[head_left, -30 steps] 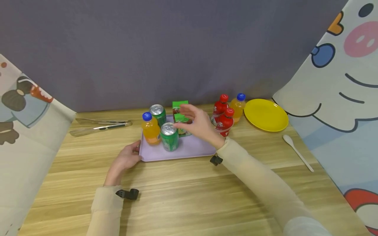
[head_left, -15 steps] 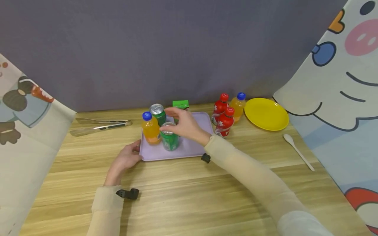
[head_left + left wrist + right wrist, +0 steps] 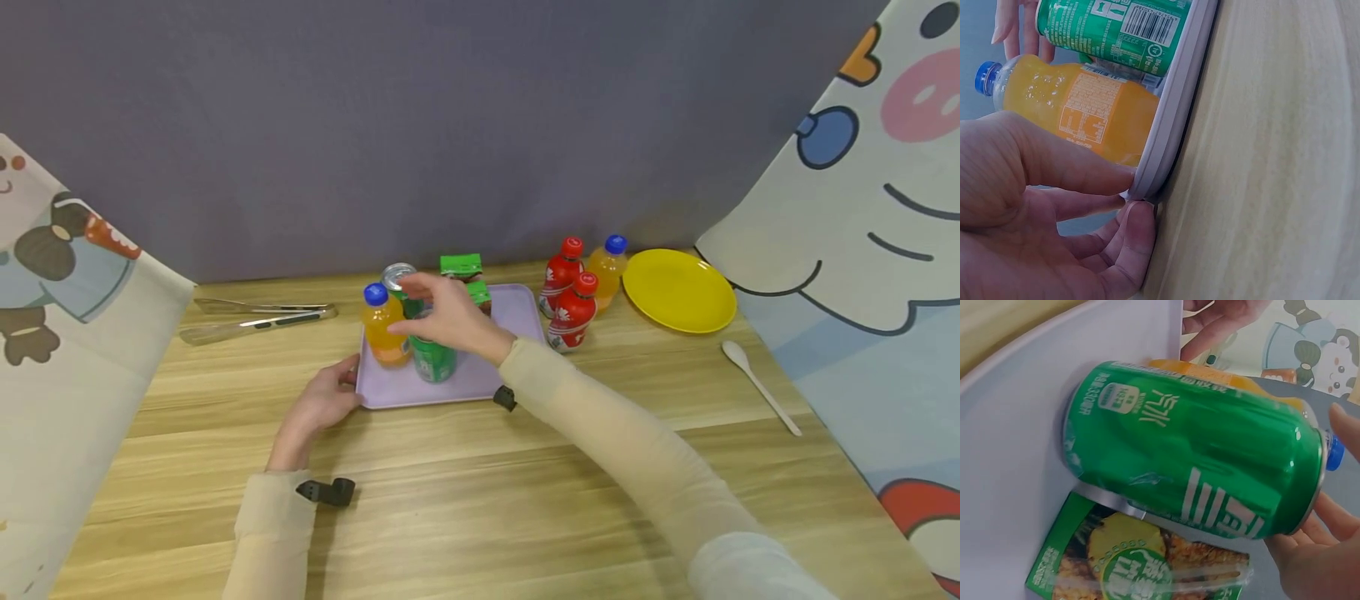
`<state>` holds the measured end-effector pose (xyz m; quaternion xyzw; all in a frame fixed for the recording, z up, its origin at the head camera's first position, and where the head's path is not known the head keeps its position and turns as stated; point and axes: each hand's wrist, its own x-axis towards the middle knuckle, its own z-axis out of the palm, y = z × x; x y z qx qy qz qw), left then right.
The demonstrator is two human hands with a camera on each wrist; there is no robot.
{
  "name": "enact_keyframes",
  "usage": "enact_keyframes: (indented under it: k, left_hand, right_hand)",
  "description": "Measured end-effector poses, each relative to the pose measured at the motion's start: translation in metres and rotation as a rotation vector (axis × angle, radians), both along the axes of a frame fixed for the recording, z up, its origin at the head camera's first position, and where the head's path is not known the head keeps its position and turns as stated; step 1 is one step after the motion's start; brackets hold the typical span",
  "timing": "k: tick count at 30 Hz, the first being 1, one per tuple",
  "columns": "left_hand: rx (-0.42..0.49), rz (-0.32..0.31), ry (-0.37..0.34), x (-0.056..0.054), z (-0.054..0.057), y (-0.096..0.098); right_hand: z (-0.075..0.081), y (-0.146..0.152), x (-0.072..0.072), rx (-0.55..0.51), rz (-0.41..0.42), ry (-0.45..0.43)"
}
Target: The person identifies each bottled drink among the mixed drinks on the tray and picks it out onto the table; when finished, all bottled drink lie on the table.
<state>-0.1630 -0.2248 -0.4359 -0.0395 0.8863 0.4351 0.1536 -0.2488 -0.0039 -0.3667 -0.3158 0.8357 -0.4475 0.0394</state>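
My left hand [image 3: 324, 402] grips the left end of a lilac tray [image 3: 480, 390], its thumb [image 3: 1085, 165] at the rim in the left wrist view. Over the tray's left half is my right hand [image 3: 453, 317], thumb and fingers spread apart above a green soda can [image 3: 435, 363]. Its thumb tip overlaps an orange juice bottle [image 3: 384, 335] with a blue cap; its fingers overlap a second green can [image 3: 397, 272] behind. The right wrist view shows the front can [image 3: 1191, 450] between camera and fingers. Green-topped drink cartons [image 3: 461, 266] stand at the tray's back.
Right of the tray stand two red bottles [image 3: 572, 315] and another orange juice bottle [image 3: 607, 271]. A yellow plate [image 3: 679, 290] and a white spoon [image 3: 759, 387] lie farther right. Metal tongs [image 3: 258, 321] lie at the left. A grey partition [image 3: 450, 133] rises behind.
My right hand has moved left, from beside the cartons to over the front green can and toward the orange juice bottle. The left hand has kept its grip on the tray.
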Motion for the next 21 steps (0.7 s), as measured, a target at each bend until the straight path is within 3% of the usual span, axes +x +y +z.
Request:
enact_keyframes:
  k: [10,21]
  left_hand:
    - [-0.004,-0.001,0.007,0.000,0.000,0.000]
    - [-0.013,-0.005,0.010,-0.001,-0.001,-0.001]
  right_hand:
    - [0.008,-0.016,-0.003,0.126,0.000,0.000]
    - [0.008,-0.025,-0.006,0.159,0.016,-0.007]
